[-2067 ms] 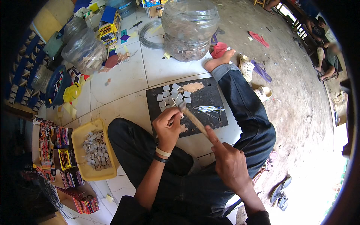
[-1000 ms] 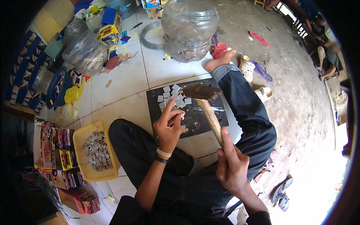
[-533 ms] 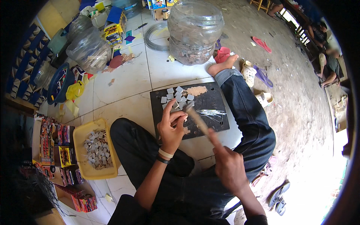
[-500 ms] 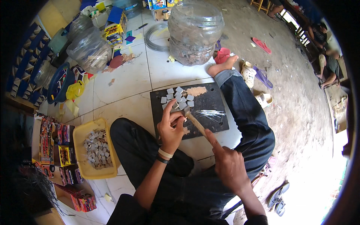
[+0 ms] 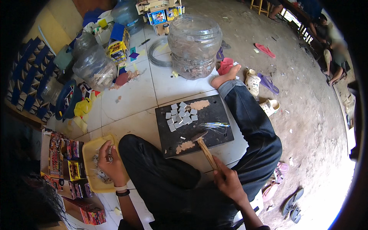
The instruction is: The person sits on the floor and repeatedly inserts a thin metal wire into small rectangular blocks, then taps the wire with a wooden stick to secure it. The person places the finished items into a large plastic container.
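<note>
My right hand (image 5: 230, 180) grips the wooden handle of a small hammer (image 5: 209, 152). The hammer's metal head rests over the near edge of a black square slab (image 5: 176, 142), by a patch of light brown powder. On the slab lie several small grey square pieces (image 5: 181, 115), and thin shiny wires or nails (image 5: 214, 125) are bundled at its right. My left hand (image 5: 111, 165) is over a yellow tub (image 5: 90, 147) holding many small grey pieces (image 5: 102, 176). Its thumb and forefinger are apart; whether a tiny piece touches them is hard to see.
My bent legs flank the slab. Left of the tub are open boxes with colourful printed packs (image 5: 73, 153). A large clear plastic container (image 5: 195, 46) and a coil of clear wire (image 5: 159, 53) stand beyond. Sandals (image 5: 268, 82) lie on the right; people sit at far right.
My left hand has left the slab and moved left to the yellow tub. The hammer has come down a little toward me, and the view has shifted slightly.
</note>
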### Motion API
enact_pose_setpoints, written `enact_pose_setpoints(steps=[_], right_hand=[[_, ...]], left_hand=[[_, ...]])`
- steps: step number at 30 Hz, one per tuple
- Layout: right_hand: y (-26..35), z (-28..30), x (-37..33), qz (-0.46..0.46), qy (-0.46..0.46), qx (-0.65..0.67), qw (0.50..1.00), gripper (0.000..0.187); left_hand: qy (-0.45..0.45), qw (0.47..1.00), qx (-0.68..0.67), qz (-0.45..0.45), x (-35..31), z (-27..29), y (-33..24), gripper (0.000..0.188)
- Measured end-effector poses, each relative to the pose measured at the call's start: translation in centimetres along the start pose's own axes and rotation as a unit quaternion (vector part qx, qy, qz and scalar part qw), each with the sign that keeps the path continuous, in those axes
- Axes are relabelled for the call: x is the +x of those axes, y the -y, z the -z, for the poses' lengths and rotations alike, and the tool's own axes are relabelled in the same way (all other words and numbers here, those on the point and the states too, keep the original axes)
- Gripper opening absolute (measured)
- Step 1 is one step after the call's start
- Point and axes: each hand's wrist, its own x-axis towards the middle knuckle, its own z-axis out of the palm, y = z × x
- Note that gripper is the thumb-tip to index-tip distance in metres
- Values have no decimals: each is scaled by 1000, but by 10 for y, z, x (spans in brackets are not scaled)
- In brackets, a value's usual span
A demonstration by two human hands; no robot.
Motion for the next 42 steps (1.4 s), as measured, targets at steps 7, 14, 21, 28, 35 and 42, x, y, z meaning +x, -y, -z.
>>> enact_pose_setpoints(steps=[7,14,21,28,35,42], right_hand=[[1,13,43,132,-148,-123,972,39],[-16,25,147,211,-204,-254,922,27],[-25,17,160,209,-190,-195,939,15],[-11,19,155,218,-206,-124,946,15],[12,7,151,220,-154,-39,962,15],[24,3,144,216,-86,-31,972,14]], left_hand=[[139,988,-14,-70,0,-63,-16,31],[302,938,-47,-163,-15,-164,-53,47],[265,944,-151,-123,-32,-152,-70,44],[324,921,-180,-120,-62,-163,-72,53],[339,913,-186,-129,-62,-162,-72,55],[300,927,-195,-110,-59,-146,-84,43]])
